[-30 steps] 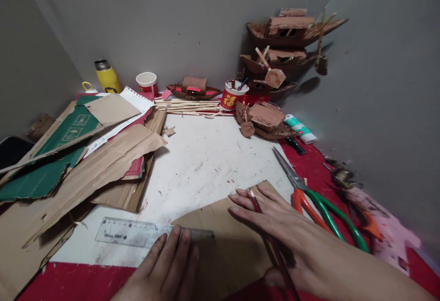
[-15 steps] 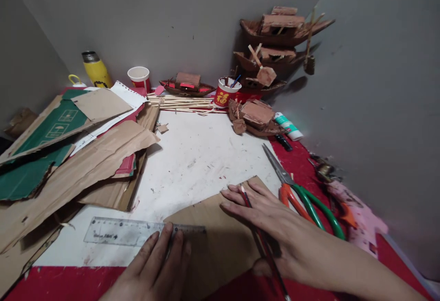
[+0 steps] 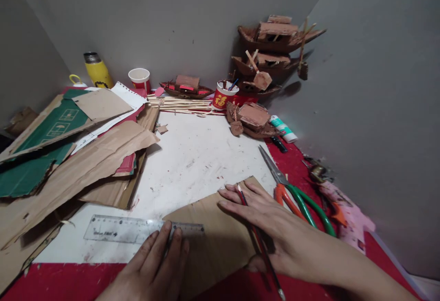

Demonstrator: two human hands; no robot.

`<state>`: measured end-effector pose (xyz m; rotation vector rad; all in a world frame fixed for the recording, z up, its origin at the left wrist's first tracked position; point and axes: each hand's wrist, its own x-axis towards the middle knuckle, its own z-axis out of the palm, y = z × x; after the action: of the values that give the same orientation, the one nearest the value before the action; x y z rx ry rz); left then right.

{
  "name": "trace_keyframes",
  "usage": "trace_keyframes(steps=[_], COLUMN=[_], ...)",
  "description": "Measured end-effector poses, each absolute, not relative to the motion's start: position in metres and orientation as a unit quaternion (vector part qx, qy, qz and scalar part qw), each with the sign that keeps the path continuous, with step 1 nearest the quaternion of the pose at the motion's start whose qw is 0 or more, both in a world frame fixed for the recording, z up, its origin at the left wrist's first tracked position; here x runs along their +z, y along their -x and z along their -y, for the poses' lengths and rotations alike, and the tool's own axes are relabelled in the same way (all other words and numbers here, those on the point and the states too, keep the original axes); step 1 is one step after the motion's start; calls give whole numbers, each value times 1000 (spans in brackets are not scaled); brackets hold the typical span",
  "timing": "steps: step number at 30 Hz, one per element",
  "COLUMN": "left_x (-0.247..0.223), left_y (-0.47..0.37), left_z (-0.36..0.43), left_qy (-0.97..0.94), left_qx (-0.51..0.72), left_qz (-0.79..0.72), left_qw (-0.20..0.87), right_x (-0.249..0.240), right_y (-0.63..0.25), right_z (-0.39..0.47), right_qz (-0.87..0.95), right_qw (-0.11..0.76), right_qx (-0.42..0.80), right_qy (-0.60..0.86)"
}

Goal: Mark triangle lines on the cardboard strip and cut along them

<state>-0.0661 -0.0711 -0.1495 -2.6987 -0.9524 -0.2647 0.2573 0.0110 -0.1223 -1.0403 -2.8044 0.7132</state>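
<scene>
My left hand (image 3: pixel 154 259) rests its fingertips on a clear plastic ruler (image 3: pixel 113 229), holding it down; its thumb is hidden. The ruler's right end overlaps a piece of brown cardboard (image 3: pixel 209 250), which spans the white sheet and the red surface. My right hand (image 3: pixel 261 218) lies palm down on the cardboard's right part, fingers stretched. A dark red and black pencil (image 3: pixel 264 250) is tucked between those fingers, its sharpened end pointing away from me. Just right of that hand are large scissors (image 3: pixel 299 195) with orange and green handles.
Cardboard scraps (image 3: pixel 79 168) pile up at left. Behind stand a yellow bottle (image 3: pixel 99 73), a paper cup (image 3: pixel 139 79) and a red cup with brushes (image 3: pixel 224 95). Thin sticks (image 3: pixel 182 104) lie near a small boat (image 3: pixel 187 85). More model boats (image 3: pixel 277 37) are at back right.
The view has shifted slightly, so the things at right sit a little further left. Both hands, the ruler and the cardboard keep nearly the same places relative to each other.
</scene>
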Motion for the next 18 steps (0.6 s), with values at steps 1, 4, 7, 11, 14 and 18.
trace_keyframes(steps=[1,4,7,11,14,18], left_x=[-149,-148,-146,-142,-139,-140], left_y=[66,66,65,66,66,66], left_z=[71,71,71,70,67,65], left_qy=[932,933,931,933,936,935], left_qx=[-88,-80,-80,-76,-73,-78], left_qz=[325,321,327,327,318,317], left_qw=[134,141,143,133,132,138], right_x=[-122,-121,-120,-120,-122,-124], right_y=[-257,-257,-256,-256,-256,-258], right_z=[-11,-11,-11,-11,-12,-12], right_qz=[912,914,912,913,916,922], right_qw=[31,26,26,26,27,32], right_qx=[230,229,230,228,222,209], right_qy=[337,335,339,338,334,323])
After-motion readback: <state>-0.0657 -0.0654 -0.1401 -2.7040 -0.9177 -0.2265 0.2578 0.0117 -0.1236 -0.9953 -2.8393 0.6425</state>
